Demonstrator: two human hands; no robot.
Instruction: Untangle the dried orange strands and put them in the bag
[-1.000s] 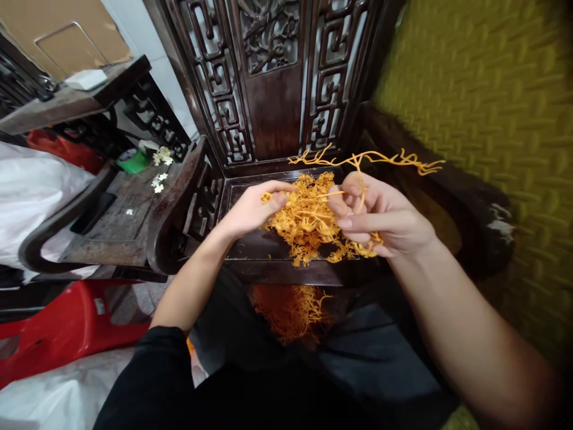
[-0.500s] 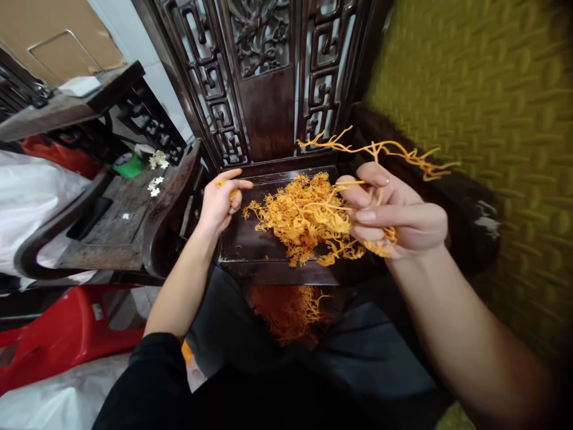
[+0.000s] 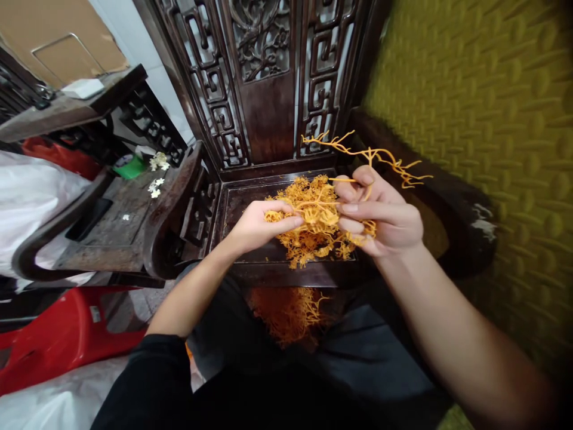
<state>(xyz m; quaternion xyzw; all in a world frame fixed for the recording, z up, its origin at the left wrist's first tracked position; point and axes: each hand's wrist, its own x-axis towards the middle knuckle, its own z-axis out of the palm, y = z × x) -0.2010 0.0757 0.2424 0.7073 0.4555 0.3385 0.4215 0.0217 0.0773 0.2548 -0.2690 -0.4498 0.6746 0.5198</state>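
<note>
A heap of tangled orange strands [image 3: 313, 230] lies on the dark wooden chair seat [image 3: 242, 203] in front of me. My left hand [image 3: 257, 226] pinches into the heap's left side, fingers closed on strands. My right hand [image 3: 380, 215] is closed on a bundle of long orange strands [image 3: 371, 156] whose tips fan out above and to the right of the fingers. The two hands almost meet over the heap. More orange strands [image 3: 290, 313] lie lower down, on my lap below the seat edge.
The carved chair back [image 3: 268, 77] rises behind the seat, its dark right armrest [image 3: 452, 197] beside a yellow-green padded wall [image 3: 492, 107]. To the left stand another wooden chair [image 3: 116, 221] with small white flowers [image 3: 154, 185], a red plastic stool [image 3: 67, 334] and white bags [image 3: 31, 191].
My left hand went out to the seat's left edge, then came back into the heap beside my right hand. My right hand kept hold of its bundle and dropped slightly.
</note>
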